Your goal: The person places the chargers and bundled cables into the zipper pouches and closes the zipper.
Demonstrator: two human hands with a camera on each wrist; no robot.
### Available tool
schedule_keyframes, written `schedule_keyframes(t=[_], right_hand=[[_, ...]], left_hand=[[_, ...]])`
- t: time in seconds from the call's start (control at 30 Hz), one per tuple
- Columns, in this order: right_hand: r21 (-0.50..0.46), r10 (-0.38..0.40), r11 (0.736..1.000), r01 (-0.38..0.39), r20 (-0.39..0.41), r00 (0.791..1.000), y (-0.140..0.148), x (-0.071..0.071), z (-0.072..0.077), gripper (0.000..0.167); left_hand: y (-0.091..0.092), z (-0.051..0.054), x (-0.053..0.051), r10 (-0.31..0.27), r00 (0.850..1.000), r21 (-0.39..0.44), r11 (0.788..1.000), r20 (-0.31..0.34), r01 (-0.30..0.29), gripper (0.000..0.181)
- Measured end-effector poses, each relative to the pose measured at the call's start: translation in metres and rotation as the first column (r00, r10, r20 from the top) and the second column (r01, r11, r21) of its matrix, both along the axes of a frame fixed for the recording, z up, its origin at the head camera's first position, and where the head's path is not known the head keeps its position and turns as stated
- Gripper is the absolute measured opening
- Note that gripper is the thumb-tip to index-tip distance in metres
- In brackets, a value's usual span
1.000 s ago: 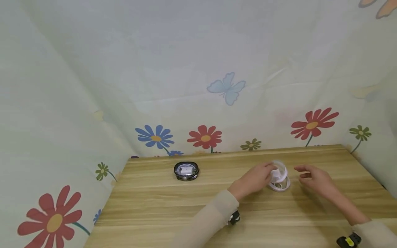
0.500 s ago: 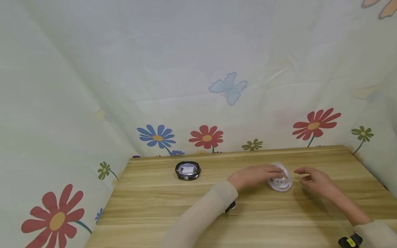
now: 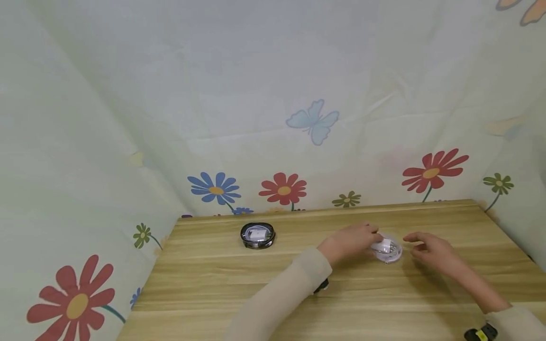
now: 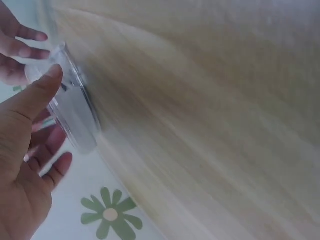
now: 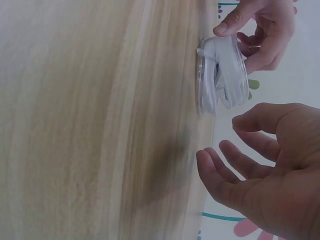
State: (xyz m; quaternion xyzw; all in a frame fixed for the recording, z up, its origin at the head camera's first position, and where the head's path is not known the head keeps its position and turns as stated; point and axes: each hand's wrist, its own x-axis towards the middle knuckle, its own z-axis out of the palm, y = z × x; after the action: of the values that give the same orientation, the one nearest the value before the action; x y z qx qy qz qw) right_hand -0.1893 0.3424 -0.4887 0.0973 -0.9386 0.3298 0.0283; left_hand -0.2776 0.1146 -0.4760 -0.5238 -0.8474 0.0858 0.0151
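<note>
On the right part of the wooden table lies a clear round case with a white coiled cable. A white charger plug shows at its upper side. My left hand grips the case at its left edge, thumb on one side and fingers on the other, as the left wrist view shows. In the right wrist view the case looks made of two stacked round parts, one tilted against the other. Just to its right my right hand hovers apart from it, fingers loosely bent and holding nothing.
A black-rimmed round case with a white plug and cable rests on the table, left of my hands. Behind the table hangs a pale curtain printed with flowers and butterflies.
The upper part, raised by my left hand a second ago, has come down over the coiled cable. My left fingers lay across it, then drew back to its left edge. My right hand stays nearly still.
</note>
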Motion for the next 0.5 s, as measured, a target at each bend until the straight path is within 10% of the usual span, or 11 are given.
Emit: schedule_keyframes(t=[0.27, 0.5], right_hand=[[0.064, -0.005, 0.998, 0.007, -0.040, 0.999, -0.016, -0.001, -0.004, 0.016], [0.174, -0.033, 0.983, 0.063, -0.173, 0.984, -0.035, -0.001, -0.016, 0.021]], left_hand=[[0.010, -0.006, 0.019, 0.236, 0.966, 0.102, 0.969, -0.102, -0.226, 0.055], [0.008, -0.009, 0.026, 0.223, 0.961, 0.089, 0.974, -0.164, -0.210, 0.066]])
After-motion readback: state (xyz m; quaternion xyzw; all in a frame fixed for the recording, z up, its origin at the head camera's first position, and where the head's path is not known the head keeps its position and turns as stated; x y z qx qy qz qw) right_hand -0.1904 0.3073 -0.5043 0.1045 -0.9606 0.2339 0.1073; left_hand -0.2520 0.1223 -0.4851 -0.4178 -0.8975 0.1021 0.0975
